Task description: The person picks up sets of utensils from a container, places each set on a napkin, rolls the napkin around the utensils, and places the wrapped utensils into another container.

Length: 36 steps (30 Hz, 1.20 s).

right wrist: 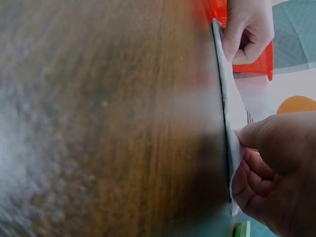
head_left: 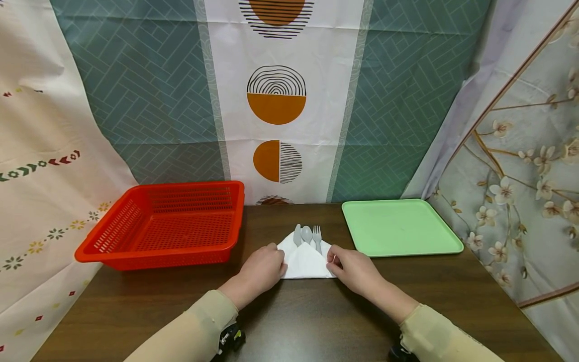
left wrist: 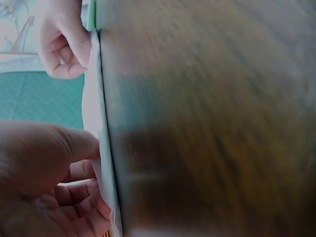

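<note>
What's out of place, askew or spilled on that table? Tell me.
Nothing stands out. The knife, spoon and fork sit side by side in the folded white napkin between the left hand and right hand; the red basket and green tray rest on the table. No spill or damage shows.

Both hands grip white napkin; wooden tabletop right, teal cloth behind.

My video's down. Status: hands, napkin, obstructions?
Left hand, right hand pinching sides of white napkin. Knife, spoon, fork tucked in, tops showing. Red basket, green tray clear of napkin.
</note>
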{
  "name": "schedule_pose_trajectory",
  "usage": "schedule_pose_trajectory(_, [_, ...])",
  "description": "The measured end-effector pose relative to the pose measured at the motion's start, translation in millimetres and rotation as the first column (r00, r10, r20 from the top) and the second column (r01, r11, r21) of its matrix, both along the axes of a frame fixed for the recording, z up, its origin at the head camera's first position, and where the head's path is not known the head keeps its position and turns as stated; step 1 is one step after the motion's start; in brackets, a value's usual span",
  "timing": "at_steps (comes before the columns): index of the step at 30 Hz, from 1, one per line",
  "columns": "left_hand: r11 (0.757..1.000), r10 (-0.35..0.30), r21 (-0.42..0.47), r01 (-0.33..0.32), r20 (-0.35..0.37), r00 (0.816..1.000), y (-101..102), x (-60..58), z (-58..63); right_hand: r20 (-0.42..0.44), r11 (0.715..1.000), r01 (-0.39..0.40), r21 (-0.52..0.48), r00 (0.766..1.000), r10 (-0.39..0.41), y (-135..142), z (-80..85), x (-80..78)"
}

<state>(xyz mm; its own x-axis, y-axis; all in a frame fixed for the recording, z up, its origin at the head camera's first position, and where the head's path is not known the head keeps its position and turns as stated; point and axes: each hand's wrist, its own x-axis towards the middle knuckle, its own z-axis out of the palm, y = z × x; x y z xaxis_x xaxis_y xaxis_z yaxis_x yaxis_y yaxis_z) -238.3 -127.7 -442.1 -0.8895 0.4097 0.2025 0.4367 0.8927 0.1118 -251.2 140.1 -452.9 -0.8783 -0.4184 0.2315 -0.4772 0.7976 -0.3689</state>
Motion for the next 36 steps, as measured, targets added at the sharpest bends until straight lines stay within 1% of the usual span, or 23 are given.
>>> schedule_pose_trajectory(5, [1.000, 0.005, 0.000, -0.005, 0.010, 1.000, 0, -1.1, -0.1, -0.038, 0.998, -0.037, 0.041, 0.999, 0.039, 0, 0.5, 1.0])
schedule_pose_trajectory(9, [1.000, -0.005, 0.005, 0.005, -0.014, 1.000, 0, 0.7, 0.3, -0.090, 0.995, -0.069, 0.078, 0.993, 0.076, -1, -0.4, 0.8])
schedule_pose_trajectory(12, [1.000, -0.013, 0.002, 0.013, -0.033, 0.999, 0, 2.4, 0.5, -0.133, 0.992, -0.079, 0.099, 0.987, 0.092, -1, -2.8, 0.6])
schedule_pose_trajectory(14, [1.000, -0.011, -0.003, 0.010, -0.028, 1.000, 1, 2.4, 0.7, -0.159, 0.991, -0.085, 0.103, 0.982, 0.101, -1, -4.7, 0.5])
schedule_pose_trajectory(19, [1.000, -0.007, -0.020, 0.006, -0.026, 1.000, 2, 1.5, 1.5, -0.238, 0.987, -0.134, 0.092, 0.959, 0.152, 1, -9.8, 0.6])
schedule_pose_trajectory(23, [0.999, -0.024, -0.028, 0.022, -0.078, 0.997, 2, 1.1, 0.4, -0.303, 0.976, -0.194, 0.095, 0.929, 0.214, 1, -11.7, 0.7])
schedule_pose_trajectory(25, [0.999, -0.038, -0.025, 0.036, -0.115, 0.993, 3, 1.8, 0.3, -0.320, 0.969, -0.223, 0.110, 0.915, 0.246, 0, -11.3, 1.7])
schedule_pose_trajectory(27, [0.998, -0.061, -0.019, 0.058, -0.159, 0.985, 5, 3.5, 1.3, -0.322, 0.962, -0.245, 0.122, 0.907, 0.272, 0, -10.0, 3.6])
schedule_pose_trajectory(32, [0.991, -0.133, -0.034, 0.129, -0.237, 0.962, 13, 10.4, 5.7, -0.304, 0.958, -0.259, 0.126, 0.909, 0.286, -1, -5.8, 10.2])
schedule_pose_trajectory(36, [0.977, -0.214, -0.063, 0.205, -0.253, 0.943, 19, 16.3, 5.8, -0.289, 0.956, -0.264, 0.129, 0.912, 0.291, 0, -2.8, 14.6])
